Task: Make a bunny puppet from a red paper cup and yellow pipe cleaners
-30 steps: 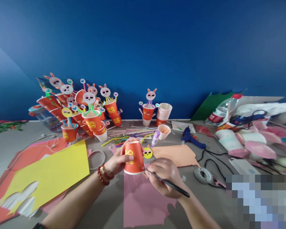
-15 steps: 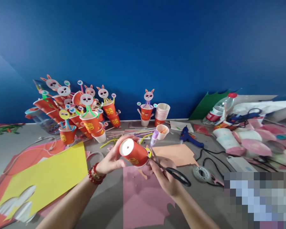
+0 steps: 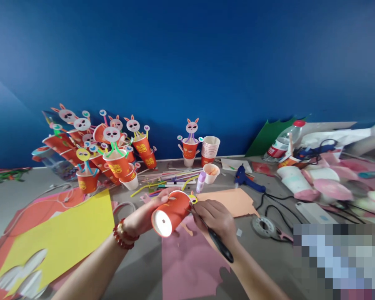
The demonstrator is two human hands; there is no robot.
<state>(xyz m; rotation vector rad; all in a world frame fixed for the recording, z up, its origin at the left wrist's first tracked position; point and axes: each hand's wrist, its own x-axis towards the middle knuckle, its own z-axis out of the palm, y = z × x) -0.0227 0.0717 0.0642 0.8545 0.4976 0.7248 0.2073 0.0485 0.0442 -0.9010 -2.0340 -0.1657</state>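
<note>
My left hand point(image 3: 143, 216), with red bead bracelets at the wrist, grips a red paper cup point(image 3: 174, 210) lying tilted, its white base with a small hole facing down toward me. My right hand point(image 3: 217, 218) is closed around scissors point(image 3: 218, 243); their black handles point down toward my forearm and the blades reach the cup's side near its far end, partly hidden by my fingers. A small yellow paper rabbit face point(image 3: 193, 198) shows just beyond the cup. Pink paper point(image 3: 190, 271) lies on the table beneath both hands.
Decorated red cups with rabbit faces point(image 3: 115, 164) crowd the left, beside yellow paper point(image 3: 62, 231). Ahead are stacked cups point(image 3: 210, 150), a purple glue stick point(image 3: 201, 182) and a small white cup point(image 3: 211, 172). A blue glue gun point(image 3: 246, 179) and clear tape roll point(image 3: 264, 227) lie right.
The cup's base has swung downward toward me. My right hand has turned over, and the scissor handles now point more steeply down.
</note>
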